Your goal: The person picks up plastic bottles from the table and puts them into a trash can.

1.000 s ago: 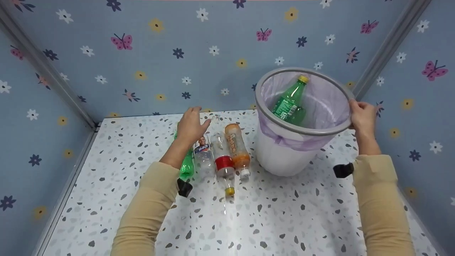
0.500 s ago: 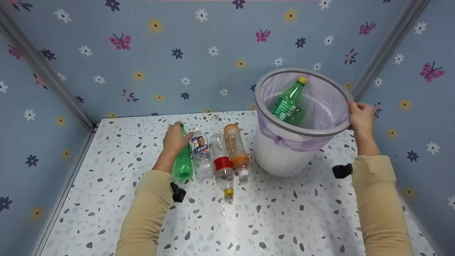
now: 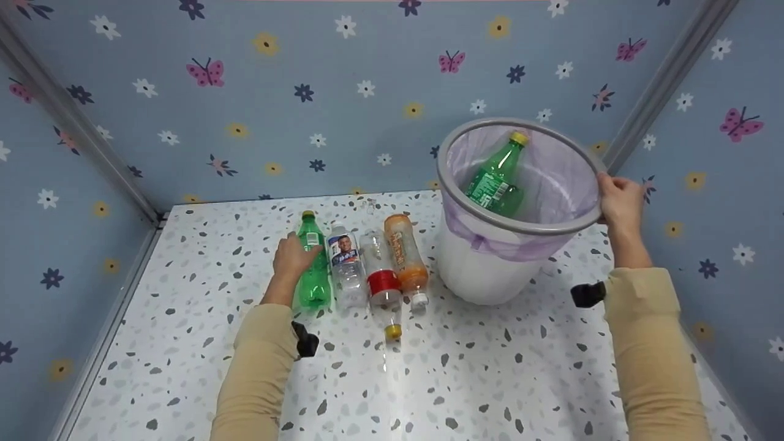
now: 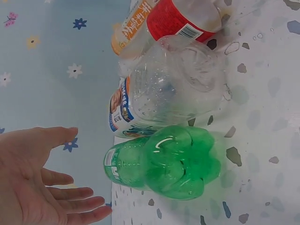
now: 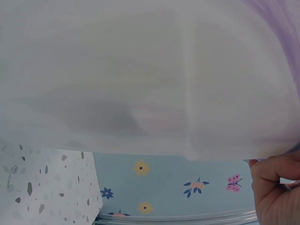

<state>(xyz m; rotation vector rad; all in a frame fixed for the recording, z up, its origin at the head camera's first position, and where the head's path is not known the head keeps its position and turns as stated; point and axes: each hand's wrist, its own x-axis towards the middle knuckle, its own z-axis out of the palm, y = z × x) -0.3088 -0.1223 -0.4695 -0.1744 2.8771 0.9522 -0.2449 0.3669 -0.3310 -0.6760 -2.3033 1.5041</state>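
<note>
My left hand (image 3: pixel 291 260), its fingers spread in the left wrist view, is at the left side of a green plastic bottle (image 3: pixel 315 275) lying on the table. Right of that bottle lie a clear bottle (image 3: pixel 349 278) with a face on its label, a clear bottle with a red label (image 3: pixel 384 282) and yellow cap, and an orange-labelled bottle (image 3: pixel 404 251) with a white cap. My right hand (image 3: pixel 621 199) grips the grey rim of a white trash can (image 3: pixel 490 269), which tilts slightly. Inside its purple liner a green bottle (image 3: pixel 497 174) with a yellow cap leans.
The speckled white table (image 3: pixel 245 367) meets a blue flowered wall (image 3: pixel 343 122) at the back. More flowered panels with grey frame strips stand at left and right. The trash can's white side (image 5: pixel 117 70) fills most of the right wrist view.
My left hand has moved left and toward me, from above the bottles to the green bottle's left side, uncovering it. My right hand stays on the trash can's rim.
</note>
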